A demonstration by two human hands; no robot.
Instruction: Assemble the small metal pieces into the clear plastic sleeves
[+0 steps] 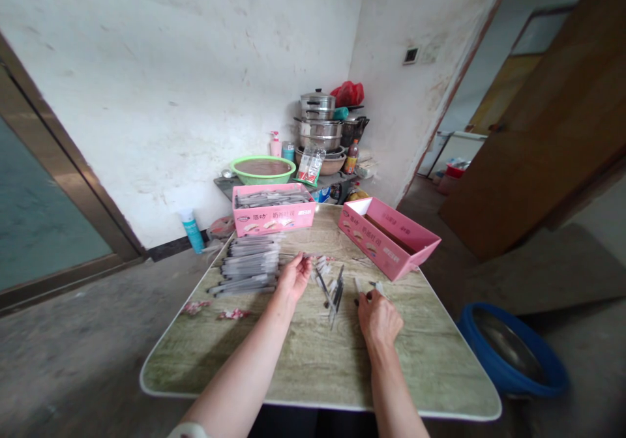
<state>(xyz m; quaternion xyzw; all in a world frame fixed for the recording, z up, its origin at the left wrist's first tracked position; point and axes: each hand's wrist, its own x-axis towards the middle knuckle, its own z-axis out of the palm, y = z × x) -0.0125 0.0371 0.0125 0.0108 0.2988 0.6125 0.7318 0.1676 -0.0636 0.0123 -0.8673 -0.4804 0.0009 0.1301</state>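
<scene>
My left hand (295, 279) is over the table, its fingers curled together beside the stacked pens; what they hold, if anything, is too small to make out. A thick stack of grey translucent pens with dark ends (250, 263) lies to its left. Between my hands sits a small loose heap of dark and clear pen pieces (334, 291), with pale small parts (321, 266) behind it. My right hand (380, 319) is closed, pinching what looks like a pen (358, 286) between thumb and fingers. Small light pieces (377, 287) lie just beyond its knuckles.
A pink box (274, 219) full of pens stands at the table's back left. Another pink box (386, 239) sits tilted at the back right. Behind are a green basin (263, 171) and stacked pots (319, 128). A blue tub (511, 353) is on the floor at right.
</scene>
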